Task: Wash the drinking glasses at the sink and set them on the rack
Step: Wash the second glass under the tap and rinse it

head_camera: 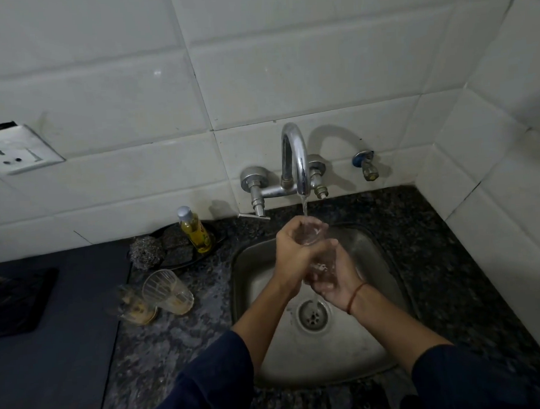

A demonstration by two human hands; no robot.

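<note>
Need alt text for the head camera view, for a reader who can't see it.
Both hands hold a clear glass under running water from the tap over a steel sink: left hand near the rim, right hand at the base. On the dark counter to the left stand two dirty glasses, scrubbers and a yellow soap bottle.

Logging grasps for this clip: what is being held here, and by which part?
One clear drinking glass under the tap stream. The left hand wraps its side near the rim; the right hand cups its lower end.
</note>
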